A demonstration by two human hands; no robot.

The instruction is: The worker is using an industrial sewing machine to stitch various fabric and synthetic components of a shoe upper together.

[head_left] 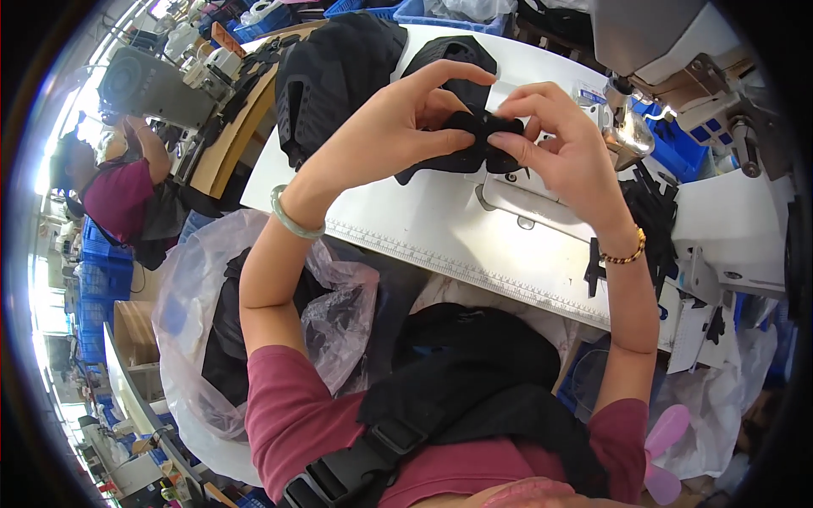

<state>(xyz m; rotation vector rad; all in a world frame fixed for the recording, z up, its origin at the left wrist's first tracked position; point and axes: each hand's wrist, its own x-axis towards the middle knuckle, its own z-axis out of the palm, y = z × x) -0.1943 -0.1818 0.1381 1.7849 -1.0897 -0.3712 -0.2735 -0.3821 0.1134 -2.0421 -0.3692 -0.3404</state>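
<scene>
My left hand (419, 131) pinches a small black fabric piece (484, 140) between thumb and fingers, above the white sewing table. On the other side of it, my right hand (555, 131) grips the piece the same way, thumb and fingertips together. Its exact shape is partly hidden by my fingers. Behind and below my hands lies a larger black fabric part (457, 52) with a perforated panel. Left of that is a bulky black patterned fabric item (343, 72), which looks like a backpack part.
A ruler strip (423, 254) runs along the near edge of the white table. Sewing machine parts (732, 229) stand at right, beside black straps (648, 203). A clear plastic bag (190, 288) holding dark fabric hangs at left. Another person (127, 190) works farther left.
</scene>
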